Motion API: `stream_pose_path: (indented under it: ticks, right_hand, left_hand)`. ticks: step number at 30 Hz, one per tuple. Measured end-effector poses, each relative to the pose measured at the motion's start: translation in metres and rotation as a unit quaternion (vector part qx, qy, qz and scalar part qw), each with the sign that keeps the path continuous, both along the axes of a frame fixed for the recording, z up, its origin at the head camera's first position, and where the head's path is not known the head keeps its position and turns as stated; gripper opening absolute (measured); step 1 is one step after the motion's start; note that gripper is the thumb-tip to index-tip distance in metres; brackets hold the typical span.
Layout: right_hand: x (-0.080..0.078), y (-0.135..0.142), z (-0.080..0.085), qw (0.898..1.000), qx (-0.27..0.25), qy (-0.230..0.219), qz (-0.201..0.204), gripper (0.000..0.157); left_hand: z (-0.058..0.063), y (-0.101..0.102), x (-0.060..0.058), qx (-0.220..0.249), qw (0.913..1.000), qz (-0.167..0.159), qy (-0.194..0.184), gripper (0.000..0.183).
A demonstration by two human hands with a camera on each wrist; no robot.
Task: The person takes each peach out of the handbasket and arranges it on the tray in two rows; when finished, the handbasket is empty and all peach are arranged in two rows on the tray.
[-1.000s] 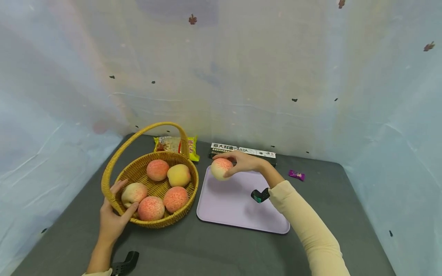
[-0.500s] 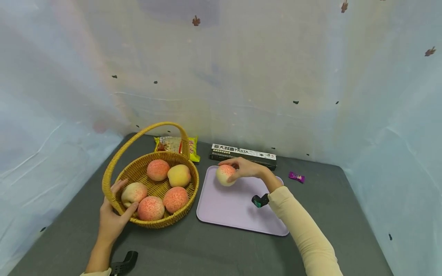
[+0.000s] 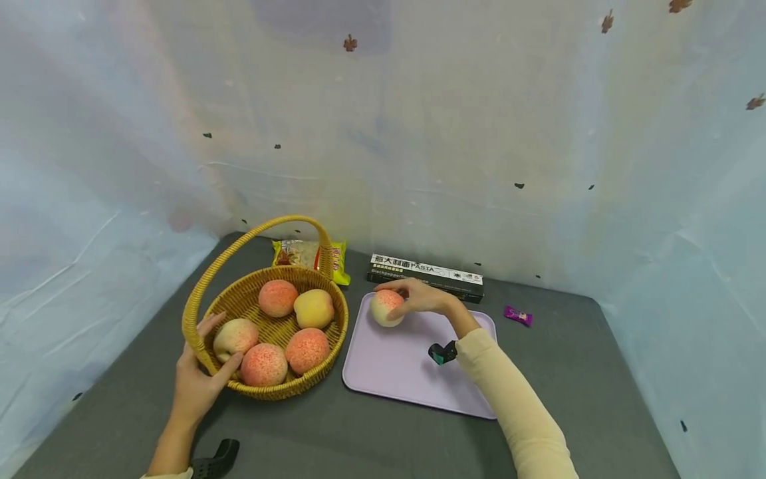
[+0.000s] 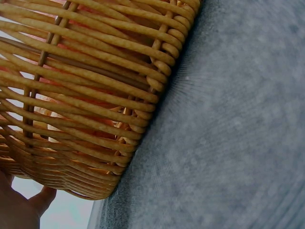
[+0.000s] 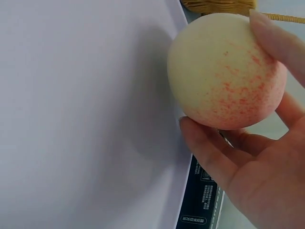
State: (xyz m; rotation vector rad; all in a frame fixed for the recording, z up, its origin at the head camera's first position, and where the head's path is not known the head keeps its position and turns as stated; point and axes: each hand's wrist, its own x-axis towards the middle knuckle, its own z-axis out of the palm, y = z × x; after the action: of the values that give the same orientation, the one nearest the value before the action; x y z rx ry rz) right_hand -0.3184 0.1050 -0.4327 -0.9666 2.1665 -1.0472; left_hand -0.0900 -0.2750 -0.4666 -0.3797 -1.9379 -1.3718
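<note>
In the head view a yellow wicker basket [image 3: 287, 392] with a tall arched handle stands on the left, with several peaches [image 3: 308, 350] inside. My left hand [image 3: 197, 379] grips its near-left rim, thumb inside beside a pale peach [image 3: 236, 338]. From the left wrist, the woven side [image 4: 95, 81] fills much of the view and only part of the left hand [image 4: 21, 205] shows. My right hand [image 3: 421, 298] holds a cream and pink peach [image 5: 224, 71] over the far-left corner of a lilac tray [image 3: 407, 372]. Whether this peach touches the tray I cannot tell.
A black and white pasta box [image 3: 425, 276] lies behind the tray. The yellow snack packet [image 3: 305, 255] sits behind the basket, partly hidden by its handle. To the tray's right is a small purple wrapped sweet [image 3: 518, 315]. A pale curtain [image 3: 443, 133] surrounds the dark table [image 3: 299, 439].
The right hand has lowered the peach towards the tray's far-left corner. My left hand keeps its place on the basket rim. The head view has shifted slightly.
</note>
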Motion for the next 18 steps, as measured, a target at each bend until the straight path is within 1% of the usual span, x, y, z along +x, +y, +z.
stream_pose_path:
  ticks: [8, 18]
  right_hand:
    - [-0.0033, -0.0056, -0.0041, 0.999, 0.019, -0.021, -0.016, 0.070]
    - [-0.0071, -0.0111, -0.0092, 0.999, 0.020, -0.014, -0.025, 0.070]
  left_hand:
    - [-0.0011, -0.0007, -0.0009, -0.003, 1.0000, 0.002, -0.002, 0.070]
    - [0.0003, -0.0001, -0.0018, -0.001, 1.0000, 0.006, -0.002, 0.069]
